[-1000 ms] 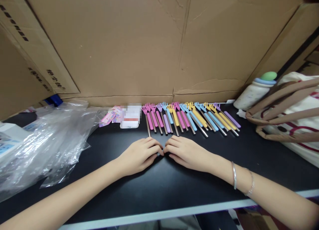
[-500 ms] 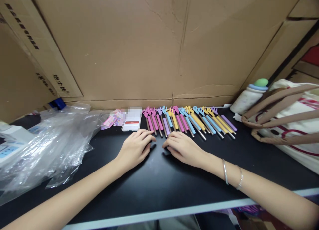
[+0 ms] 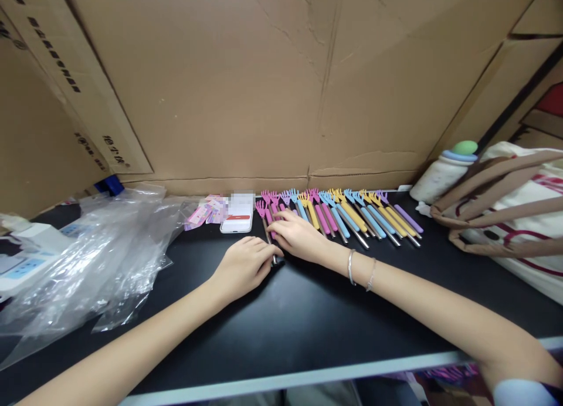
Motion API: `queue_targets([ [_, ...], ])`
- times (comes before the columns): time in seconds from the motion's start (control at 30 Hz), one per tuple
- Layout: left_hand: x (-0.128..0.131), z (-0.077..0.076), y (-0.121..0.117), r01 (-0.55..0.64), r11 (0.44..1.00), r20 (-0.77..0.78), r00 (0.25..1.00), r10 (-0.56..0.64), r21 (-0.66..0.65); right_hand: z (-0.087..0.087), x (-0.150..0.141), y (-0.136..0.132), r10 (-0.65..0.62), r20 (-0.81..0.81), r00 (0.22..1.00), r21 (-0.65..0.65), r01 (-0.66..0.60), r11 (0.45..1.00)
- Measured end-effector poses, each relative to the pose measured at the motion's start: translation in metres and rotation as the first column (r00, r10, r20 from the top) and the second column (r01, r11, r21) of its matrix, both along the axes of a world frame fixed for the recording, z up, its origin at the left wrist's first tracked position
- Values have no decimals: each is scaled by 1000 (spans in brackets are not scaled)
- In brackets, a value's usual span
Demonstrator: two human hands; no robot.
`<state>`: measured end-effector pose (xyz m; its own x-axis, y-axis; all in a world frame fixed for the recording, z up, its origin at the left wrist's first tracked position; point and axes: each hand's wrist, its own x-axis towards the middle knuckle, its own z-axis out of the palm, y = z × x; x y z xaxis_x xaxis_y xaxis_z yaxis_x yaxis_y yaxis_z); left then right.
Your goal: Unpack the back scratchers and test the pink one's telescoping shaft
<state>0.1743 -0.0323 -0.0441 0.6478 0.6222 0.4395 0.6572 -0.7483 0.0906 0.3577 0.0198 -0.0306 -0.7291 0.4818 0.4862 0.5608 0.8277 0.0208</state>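
Note:
A row of several small back scratchers (image 3: 352, 215) with pink, blue, yellow and purple grips and hand-shaped heads lies on the black table (image 3: 308, 312) against the cardboard wall. My right hand (image 3: 298, 237) reaches over the row's left end, its fingers curled on the leftmost pink back scratcher (image 3: 265, 214). My left hand (image 3: 244, 266) rests on the table just in front, with its fingers pressed together at that scratcher's metal end (image 3: 275, 259). Two bangles sit on my right wrist.
A white phone (image 3: 237, 218) and pink cards (image 3: 203, 212) lie left of the row. Crumpled clear plastic bags (image 3: 97, 259) cover the left side, over a white box (image 3: 21, 259). A bottle (image 3: 442, 171) and a canvas tote bag (image 3: 510, 218) stand at the right.
My right hand moved forward and left from the bare table onto the leftmost pink scratcher. My left hand shifted slightly and now meets the scratcher's metal end.

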Motion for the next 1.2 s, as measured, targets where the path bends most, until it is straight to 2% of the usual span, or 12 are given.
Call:
queue_targets([
  [0.1, -2, -1, 2, 52, 999, -12, 999, -52, -12, -4, 0, -1, 20, 12, 1000, -36, -20, 999],
  [0.23, -4, 3, 2, 241, 971, -70, 968, -240, 10, -1, 3, -14, 21, 5, 1000, -105, -20, 994],
  [0.37, -2, 8, -5, 404, 899, -102, 914, -392, 171, 0, 11, -29, 63, 3, 998, -174, -62, 983],
  [0.47, -3, 12, -9, 447, 840, -71, 891, -448, 306, 0, 19, -43, 109, 5, 994, -221, -105, 969],
  [0.5, -3, 13, -9, 437, 837, -61, 895, -443, 330, 1, 23, -49, 117, 7, 993, -238, -112, 965],
  [0.57, -6, 14, -7, 373, 870, -40, 924, -381, 324, 3, 29, -60, 116, 11, 993, -298, -108, 948],
  [0.67, -8, 11, 2, 223, 956, -19, 975, -223, 188, 6, 38, -75, 103, 0, 995, -423, -93, 901],
  [0.73, -8, 8, 7, 172, 982, -36, 985, -169, 79, 8, 43, -80, 94, -22, 995, -479, -93, 873],
  [0.8, -7, 6, 9, 164, 986, -72, 984, -163, 9, 10, 46, -81, 77, -53, 996, -479, -94, 873],
  [0.87, -6, 6, 10, 173, 985, -116, 978, -173, -15, 11, 48, -78, 58, -70, 996, -437, -83, 896],
  [1.0, -7, 9, 9, 211, 977, -185, 961, -208, -1, 12, 50, -71, -2, -20, 1000, -346, -5, 938],
  [1.2, -6, 12, 7, 270, 961, -232, 940, -251, 54, 14, 56, -70, -77, 104, 992, -355, 109, 929],
])
